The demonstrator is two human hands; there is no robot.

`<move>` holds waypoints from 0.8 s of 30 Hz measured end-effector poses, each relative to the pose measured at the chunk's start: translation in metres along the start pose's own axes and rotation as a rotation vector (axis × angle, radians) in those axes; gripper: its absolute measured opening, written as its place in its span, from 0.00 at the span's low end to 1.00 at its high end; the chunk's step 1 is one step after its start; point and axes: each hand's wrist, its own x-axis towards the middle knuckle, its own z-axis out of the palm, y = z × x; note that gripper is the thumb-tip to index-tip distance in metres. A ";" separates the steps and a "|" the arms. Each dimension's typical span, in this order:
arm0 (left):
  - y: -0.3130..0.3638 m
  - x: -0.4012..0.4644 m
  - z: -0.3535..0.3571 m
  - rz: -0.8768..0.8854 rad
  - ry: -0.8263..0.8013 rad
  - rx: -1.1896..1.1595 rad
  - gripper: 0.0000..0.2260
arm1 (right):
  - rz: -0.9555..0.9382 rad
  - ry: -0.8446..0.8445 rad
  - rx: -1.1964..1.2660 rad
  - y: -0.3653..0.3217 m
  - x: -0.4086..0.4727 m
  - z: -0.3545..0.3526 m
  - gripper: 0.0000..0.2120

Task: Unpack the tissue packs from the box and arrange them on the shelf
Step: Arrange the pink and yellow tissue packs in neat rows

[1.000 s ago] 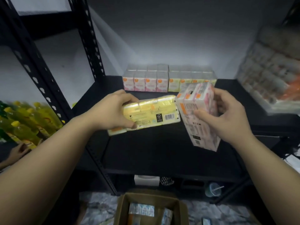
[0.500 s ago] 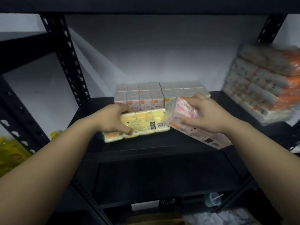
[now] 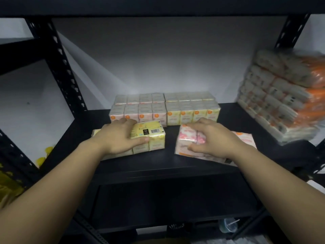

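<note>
A yellow tissue pack [image 3: 151, 136] lies flat on the black shelf [image 3: 168, 161], left of centre. My left hand [image 3: 119, 138] grips it from above, thumb along its front side. A pink tissue pack [image 3: 189, 141] lies on the shelf right of centre, slightly askew. My right hand [image 3: 209, 138] holds it from above with fingers and thumb curled round its left part. Behind both, a row of pink packs [image 3: 139, 110] and yellow packs [image 3: 192, 110] stands against the back wall. The box is out of view.
A tall stack of orange-and-white wrapped packs [image 3: 283, 97] fills the shelf's right end. Black perforated uprights [image 3: 65, 67] frame the bay, with another shelf board overhead. Yellow bottles [image 3: 8, 180] show at far left. A plastic cup [image 3: 228, 225] sits on the floor below.
Both hands moved forward and down, setting the two packs from mid-air onto the shelf. The view tilted up, so the box on the floor dropped out of sight.
</note>
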 end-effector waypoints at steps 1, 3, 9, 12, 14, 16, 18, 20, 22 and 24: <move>0.004 0.002 0.006 -0.012 0.041 0.025 0.45 | -0.009 -0.006 -0.017 0.001 0.001 -0.001 0.38; 0.007 0.003 0.014 -0.020 0.108 0.065 0.45 | -0.021 -0.019 -0.009 0.001 0.002 -0.003 0.36; 0.003 0.007 0.017 -0.045 0.112 0.072 0.47 | 0.104 0.006 -0.048 0.000 0.010 -0.003 0.32; 0.003 0.008 0.018 -0.049 0.119 0.062 0.47 | 0.169 -0.054 -0.123 -0.001 0.018 -0.003 0.33; 0.003 0.007 0.017 -0.050 0.123 0.053 0.47 | 0.176 -0.029 -0.104 -0.002 0.021 -0.003 0.33; 0.003 0.006 0.017 -0.045 0.125 0.054 0.48 | 0.148 0.056 -0.093 -0.004 0.024 -0.002 0.32; 0.004 0.005 0.017 -0.037 0.130 0.055 0.47 | 0.081 0.197 -0.137 -0.004 0.028 0.001 0.31; 0.004 0.005 0.017 -0.032 0.134 0.056 0.46 | 0.034 0.325 -0.148 -0.003 0.032 0.008 0.29; 0.002 0.006 0.018 -0.030 0.137 0.056 0.45 | 0.011 0.367 -0.116 0.000 0.030 0.019 0.28; 0.001 0.007 0.020 -0.025 0.146 0.053 0.45 | 0.009 0.365 -0.106 0.001 0.020 0.035 0.27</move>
